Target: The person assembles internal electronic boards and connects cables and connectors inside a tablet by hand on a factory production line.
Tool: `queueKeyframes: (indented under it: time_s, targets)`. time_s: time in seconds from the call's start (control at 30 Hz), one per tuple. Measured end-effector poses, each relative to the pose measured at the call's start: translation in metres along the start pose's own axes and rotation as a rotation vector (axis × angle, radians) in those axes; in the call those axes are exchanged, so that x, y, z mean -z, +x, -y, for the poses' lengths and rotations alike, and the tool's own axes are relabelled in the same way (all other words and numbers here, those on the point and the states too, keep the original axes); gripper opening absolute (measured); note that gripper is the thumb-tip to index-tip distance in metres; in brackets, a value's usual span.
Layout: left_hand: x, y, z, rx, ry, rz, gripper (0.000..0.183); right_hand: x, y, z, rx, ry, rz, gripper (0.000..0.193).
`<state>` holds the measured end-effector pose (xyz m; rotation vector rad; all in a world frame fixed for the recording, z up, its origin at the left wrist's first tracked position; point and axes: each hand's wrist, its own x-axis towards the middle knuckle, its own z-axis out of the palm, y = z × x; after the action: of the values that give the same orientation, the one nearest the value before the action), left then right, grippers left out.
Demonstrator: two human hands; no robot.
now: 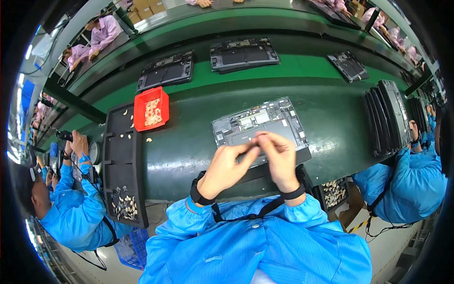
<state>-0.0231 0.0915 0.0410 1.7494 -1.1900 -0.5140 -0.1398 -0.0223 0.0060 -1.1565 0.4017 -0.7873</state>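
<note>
My left hand [226, 166] and my right hand [280, 158] meet above the near edge of an opened laptop base [257, 124], fingertips pinched together around something too small to make out. The base lies bottom side up on the green belt, its boards and dark battery area exposed. Both wrists wear black straps, and my blue sleeves come up from below.
A red bin [151, 109] of small pale parts sits on a long black tray [124, 161] at my left. More opened bases [165, 71] [243, 54] [348, 65] ride the far belt. A stack of dark panels [388, 116] leans at right. Workers in blue sit on both sides.
</note>
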Motion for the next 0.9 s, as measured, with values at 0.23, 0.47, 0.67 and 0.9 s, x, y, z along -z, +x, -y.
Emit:
queueKeyframes:
  time_s: [0.23, 0.47, 0.67, 0.9]
  targets:
    - [-0.028, 0.074, 0.037, -0.389, 0.471, 0.036, 0.039, 0.080, 0.045, 0.034, -0.073, -0.392, -0.203, 0.020]
    - [-0.033, 0.103, 0.056, -0.492, 0.522, 0.074, 0.049, 0.081, 0.070, 0.030, -0.128, -0.593, -0.236, 0.015]
    - [-0.011, 0.108, 0.045, -0.497, 0.535, 0.122, 0.043, 0.081, 0.080, 0.019, -0.136, -0.629, -0.244, 0.018]
    - [0.097, 0.151, -0.003, -0.374, 0.574, 0.134, 0.026, 0.088, 0.073, 0.025, -0.156, -0.632, -0.277, 0.018]
